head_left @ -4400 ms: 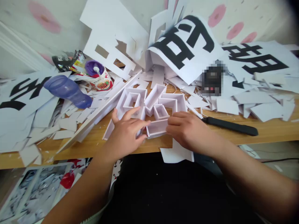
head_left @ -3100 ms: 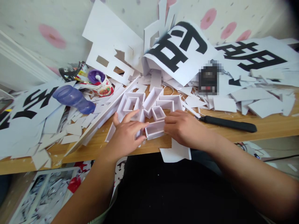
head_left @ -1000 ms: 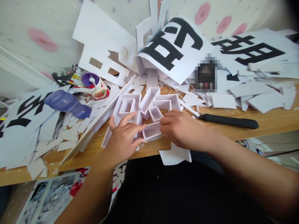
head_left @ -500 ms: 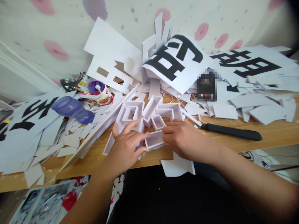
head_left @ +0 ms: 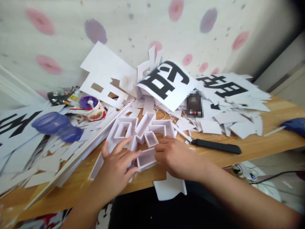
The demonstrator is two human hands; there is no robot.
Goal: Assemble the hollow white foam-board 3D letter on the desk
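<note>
A shallow white open box (head_left: 146,159), seemingly foam board, lies near the table's front edge, part of a group of raised white foam-board shapes. My left hand (head_left: 118,163) has its fingers spread, thumb and one fingertip at the box's left end, another finger reaching over the left-hand shape (head_left: 122,128). My right hand (head_left: 175,156) is closed with bent fingers on the box's right end, hiding that end. Behind the box stand a small four-sided frame (head_left: 151,140), a slanted trough-like piece (head_left: 145,124) and an angled piece (head_left: 162,124).
A black-handled cutter (head_left: 215,145) lies right of my right hand. Offcuts (head_left: 209,125) and sheets with black characters (head_left: 164,82) cover the back. At left are a long white strip (head_left: 81,152), a purple bottle-like container (head_left: 57,125) and a paper cup (head_left: 95,113). A white scrap (head_left: 170,187) overhangs the front edge.
The view has tilted up and turned right, so the scene sits lower and further left, and a blue object shows at the right edge. Both hands keep nearly the same pose at the box.
</note>
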